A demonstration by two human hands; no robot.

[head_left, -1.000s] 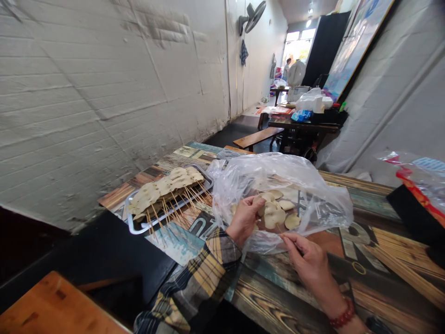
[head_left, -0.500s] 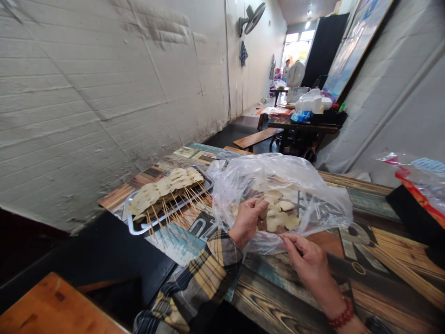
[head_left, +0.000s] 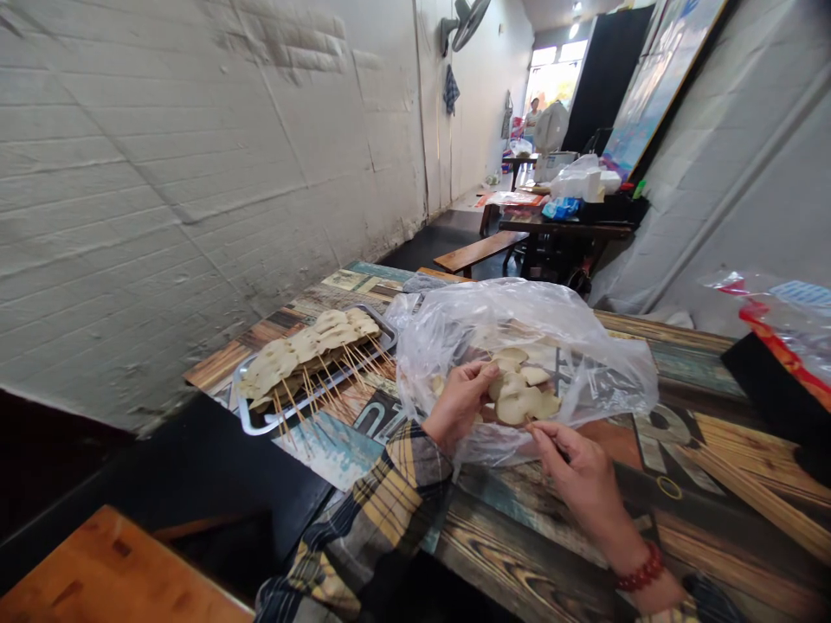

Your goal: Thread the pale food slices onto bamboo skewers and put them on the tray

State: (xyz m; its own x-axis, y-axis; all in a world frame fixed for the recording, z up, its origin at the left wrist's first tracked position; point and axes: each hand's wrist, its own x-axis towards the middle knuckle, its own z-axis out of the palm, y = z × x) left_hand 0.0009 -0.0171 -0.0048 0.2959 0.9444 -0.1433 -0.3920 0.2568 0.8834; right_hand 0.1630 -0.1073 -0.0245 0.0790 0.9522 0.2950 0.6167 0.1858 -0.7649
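Observation:
My left hand (head_left: pixel 460 402) pinches the edge of a thin pale, flat food slice over the opening of a clear plastic bag (head_left: pixel 603 368). Several more beige slices (head_left: pixel 519 402) overlap beside its fingertips. Lower and to the right, my right hand (head_left: pixel 581 476) grips a thin wooden skewer (head_left: pixel 531 422) between thumb and fingers, its tip end at the slices' near edge. Most of that skewer is hidden by the hand. On the left, a metal tray (head_left: pixel 245 418) bears a stack of skewered slices (head_left: pixel 308 350), their sticks pointing toward me.
Loose bare skewers (head_left: pixel 759 493) and a yellow rubber band (head_left: pixel 669 488) lie at right on the patterned table (head_left: pixel 512 554). A red-edged plastic package (head_left: pixel 779 337) is at the far right. Beyond stand a bench (head_left: pixel 480 251), a cluttered table and a distant person.
The slices at the skewer have shifted slightly and lie flatter. Both hands stay nearly in place, and the view has tilted a little.

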